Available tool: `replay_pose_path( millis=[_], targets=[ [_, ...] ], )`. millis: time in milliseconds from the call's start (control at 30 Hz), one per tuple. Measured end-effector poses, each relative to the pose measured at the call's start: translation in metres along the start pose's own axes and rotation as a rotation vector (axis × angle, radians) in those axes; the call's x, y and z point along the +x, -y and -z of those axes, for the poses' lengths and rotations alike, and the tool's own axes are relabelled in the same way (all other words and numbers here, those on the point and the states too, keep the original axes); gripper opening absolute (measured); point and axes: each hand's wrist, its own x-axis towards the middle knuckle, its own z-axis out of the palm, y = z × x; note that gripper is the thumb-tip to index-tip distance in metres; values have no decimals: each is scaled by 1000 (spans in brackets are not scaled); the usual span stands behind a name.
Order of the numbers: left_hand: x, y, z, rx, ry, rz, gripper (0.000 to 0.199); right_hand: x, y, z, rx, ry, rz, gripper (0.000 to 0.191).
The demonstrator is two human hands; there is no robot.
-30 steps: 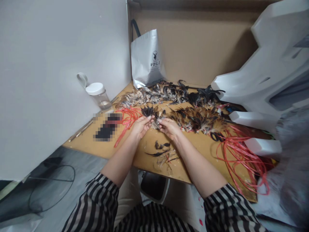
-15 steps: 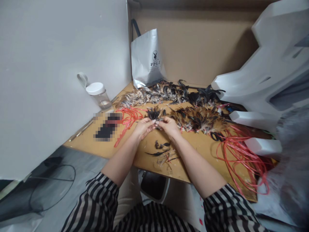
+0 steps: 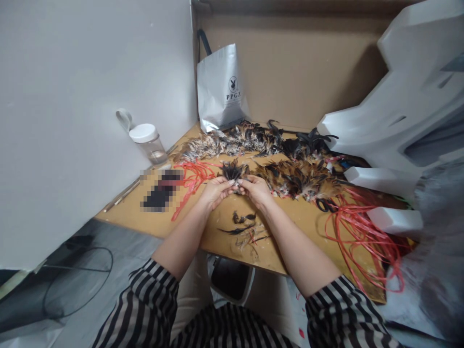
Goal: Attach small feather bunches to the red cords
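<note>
A small bunch of dark feathers (image 3: 233, 171) is pinched between both hands over the middle of the table. My left hand (image 3: 219, 191) closes on its left side, thumb and fingertips at the base. On the other side my right hand (image 3: 254, 190) grips the base too, its thumb a little apart from the left thumb. The feather tips fan upward, away from me; the base is partly hidden by my fingers. Just right of my right hand lies a row of brown feather bunches (image 3: 300, 178). Loose dark feathers (image 3: 242, 229) lie on the table nearer to me.
Behind the hands stretches a row of paler feather bunches (image 3: 224, 144), with a silver bag (image 3: 222, 92) behind it. Red plastic strips (image 3: 197, 175) lie at left, more red strands (image 3: 362, 237) at right beside black-handled scissors (image 3: 325, 205). A white-lidded jar (image 3: 148, 142) stands at left.
My right hand has shifted slightly to the right, opening a small gap between the thumbs. The left hand stays nearly in place, and the feather bunch is still held.
</note>
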Motion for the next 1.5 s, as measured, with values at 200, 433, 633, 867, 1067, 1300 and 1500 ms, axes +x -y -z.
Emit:
replay_pose_path(
  millis=[200,433,633,867,1067,1300,1500],
  targets=[
    [0,1,-1,85,-40,-5,22,4,-8,1,-32,-36,62,27],
    [-1,0,-3,124,-26,-2,25,4,-5,2,32,43,21,21],
    [-1,-1,-1,64,12,-27,25,3,-1,4,210,87,-39,21],
    [-1,-1,0,29,43,-22,26,2,5,6,349,49,-88,22],
    [-2,-2,-2,55,56,-29,27,0,11,9,368,109,-125,22],
    [-3,-3,-2,70,73,-8,25,-1,11,9,301,196,-153,23],
    [-2,-2,1,35,61,18,21,0,14,14,69,170,2,28]
  ],
)
